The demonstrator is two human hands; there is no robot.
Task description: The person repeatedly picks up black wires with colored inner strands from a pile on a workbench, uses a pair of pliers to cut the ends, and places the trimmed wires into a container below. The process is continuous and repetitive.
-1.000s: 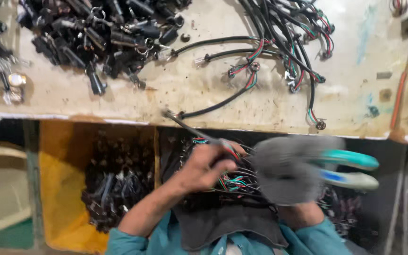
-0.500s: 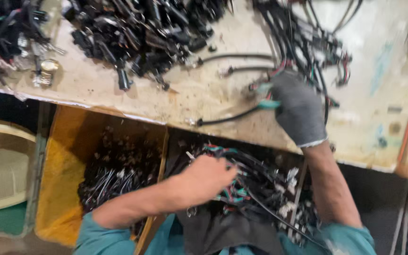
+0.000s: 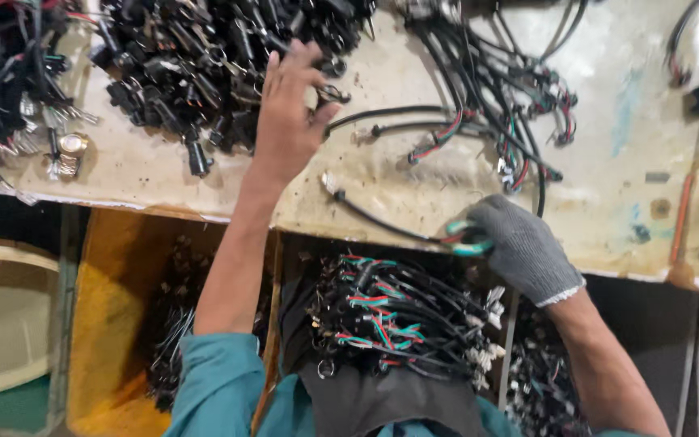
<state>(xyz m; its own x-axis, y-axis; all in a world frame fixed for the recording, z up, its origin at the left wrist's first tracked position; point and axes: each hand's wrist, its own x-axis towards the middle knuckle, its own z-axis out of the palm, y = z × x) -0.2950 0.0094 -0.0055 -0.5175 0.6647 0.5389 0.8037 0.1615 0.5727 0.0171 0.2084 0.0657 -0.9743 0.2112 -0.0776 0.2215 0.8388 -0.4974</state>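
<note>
My left hand is bare and reaches up over the worn bench to the heap of black connector parts, fingers spread and touching the heap's edge. My right hand wears a grey knit glove and is closed on teal-handled pliers at the bench's front edge. A black cable lies on the bench and runs from near my left wrist to the pliers. Below, on my lap, lies a bundle of black cables with red and green wires.
More black cables with coloured wire ends lie on the cream bench. A yellow bin of dark parts stands under the bench at the left, beside a pale tub. Another bin of parts is at the lower right.
My left hand rose from the lap bundle to the heap of black parts. My right hand with the pliers came down from the cables to the bench's front edge.
</note>
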